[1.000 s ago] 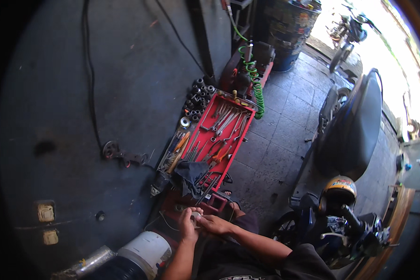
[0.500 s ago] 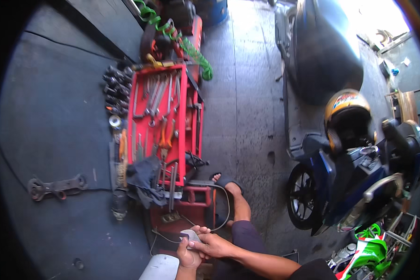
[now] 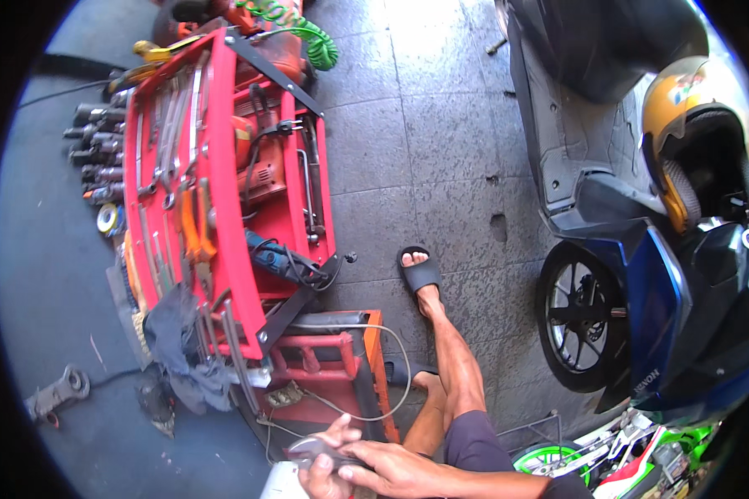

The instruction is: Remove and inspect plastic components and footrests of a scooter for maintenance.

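Note:
At the lower middle, a thin, curved grey piece [image 3: 310, 447], perhaps a folded sheet, is held between my two hands. My left hand [image 3: 323, 476] closes on it with the thumb upright in front, while some fingers show behind. From the right, my right hand [image 3: 391, 468] reaches across, its fingers pressed against the piece and my left hand. The exact kind of the piece is not clear. Just below my hands sits a pale, smooth silver-white panel [image 3: 281, 484], partly cut off by the picture's edge.
A red tool cart [image 3: 245, 312] stands ahead left, bearing wrenches, orange-handled pliers [image 3: 194, 224] and a dark rag [image 3: 179, 349]. A looped cable [image 3: 408, 366] lies near my legs. At right are a blue scooter [image 3: 649, 308], a yellow helmet [image 3: 674, 179] and green-and-white motorbike parts [image 3: 641, 466].
The view has shifted, so the cart appears farther left and larger. My hands have turned the grey piece, which looked lighter before, and sit slightly lower in the picture.

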The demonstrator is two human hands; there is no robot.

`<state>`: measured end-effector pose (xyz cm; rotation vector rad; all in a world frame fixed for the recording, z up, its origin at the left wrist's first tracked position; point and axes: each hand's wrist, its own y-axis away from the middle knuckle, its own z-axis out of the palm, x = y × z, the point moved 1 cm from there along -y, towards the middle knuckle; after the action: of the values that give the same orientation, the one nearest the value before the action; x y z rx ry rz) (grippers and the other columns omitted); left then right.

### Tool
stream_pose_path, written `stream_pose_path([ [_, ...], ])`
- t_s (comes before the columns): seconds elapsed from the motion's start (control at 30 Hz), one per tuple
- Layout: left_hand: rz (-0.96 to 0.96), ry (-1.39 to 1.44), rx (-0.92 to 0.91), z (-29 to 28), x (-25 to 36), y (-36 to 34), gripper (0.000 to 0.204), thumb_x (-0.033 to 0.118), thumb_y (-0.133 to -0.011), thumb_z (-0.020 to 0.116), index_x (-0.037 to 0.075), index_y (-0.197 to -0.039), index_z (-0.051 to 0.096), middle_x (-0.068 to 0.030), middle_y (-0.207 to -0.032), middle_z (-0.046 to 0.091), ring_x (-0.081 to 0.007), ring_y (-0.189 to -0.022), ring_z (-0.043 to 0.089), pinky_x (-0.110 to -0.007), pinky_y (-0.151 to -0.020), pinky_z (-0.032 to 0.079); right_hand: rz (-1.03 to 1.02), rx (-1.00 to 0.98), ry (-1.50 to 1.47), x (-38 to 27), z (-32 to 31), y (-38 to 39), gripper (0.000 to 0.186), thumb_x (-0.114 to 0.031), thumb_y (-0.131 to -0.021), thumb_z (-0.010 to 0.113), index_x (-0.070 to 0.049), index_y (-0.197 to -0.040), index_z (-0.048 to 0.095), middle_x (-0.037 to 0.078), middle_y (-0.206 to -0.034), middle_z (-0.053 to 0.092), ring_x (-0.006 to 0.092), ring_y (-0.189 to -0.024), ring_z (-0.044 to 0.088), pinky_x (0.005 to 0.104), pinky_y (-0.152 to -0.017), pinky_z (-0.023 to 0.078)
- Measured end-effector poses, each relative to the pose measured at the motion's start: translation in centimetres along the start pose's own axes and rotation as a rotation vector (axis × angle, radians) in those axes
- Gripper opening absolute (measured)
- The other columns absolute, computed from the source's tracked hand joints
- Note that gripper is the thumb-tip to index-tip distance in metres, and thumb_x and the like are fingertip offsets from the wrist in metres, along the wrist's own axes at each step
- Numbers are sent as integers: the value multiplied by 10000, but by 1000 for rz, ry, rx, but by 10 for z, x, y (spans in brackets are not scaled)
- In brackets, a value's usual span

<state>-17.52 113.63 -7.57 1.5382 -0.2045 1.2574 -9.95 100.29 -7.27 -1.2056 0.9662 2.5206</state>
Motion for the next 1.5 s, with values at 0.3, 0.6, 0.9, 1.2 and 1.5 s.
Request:
stream_pose_path([
  [0.3,-223,-380,-31,29,29,-48,305,269,-878,634,6,-985,522,-68,-670,519,-174,-564,509,-351,-641,486,-107,-26,-135,18,-150,-40,317,-173,-994,532,27,-1238,559,144,-1120,635,230,-1066,634,333,-890,501],
  [0.6,-274,-1098,228,3,-61,-99,308,106,-874,670,37,-1123,502,-30,-972,510,-108,-842,480,-245,-736,415,53,497,-290,114,-219,-69,283,-133,-940,620,48,-1157,602,97,-969,688,132,-882,667,261,-792,535],
  [0.9,-47,-986,423,-1,-82,-135,367,186,-859,703,18,-1061,448,-23,-893,461,-132,-791,456,-288,-712,414,148,469,-302,191,-234,-216,283,-238,-944,583,8,-1071,635,82,-902,695,139,-835,656,324,-765,525],
  [1.2,-176,-1018,421,2,-87,-126,636,216,-840,760,-29,-1255,347,-63,-841,493,-152,-697,477,-301,-620,441,-90,728,336,115,-229,-550,243,-233,-910,554,-4,-961,619,282,-890,662,469,-849,647,552,-729,520],
  [1.5,-279,-925,472,-8,-94,-120,709,373,-822,776,8,-1275,371,-126,-930,567,-217,-793,538,-368,-694,476,-228,448,-2,158,-234,-644,292,-272,-923,546,3,-1016,581,272,-866,666,449,-827,655,524,-699,518],
])
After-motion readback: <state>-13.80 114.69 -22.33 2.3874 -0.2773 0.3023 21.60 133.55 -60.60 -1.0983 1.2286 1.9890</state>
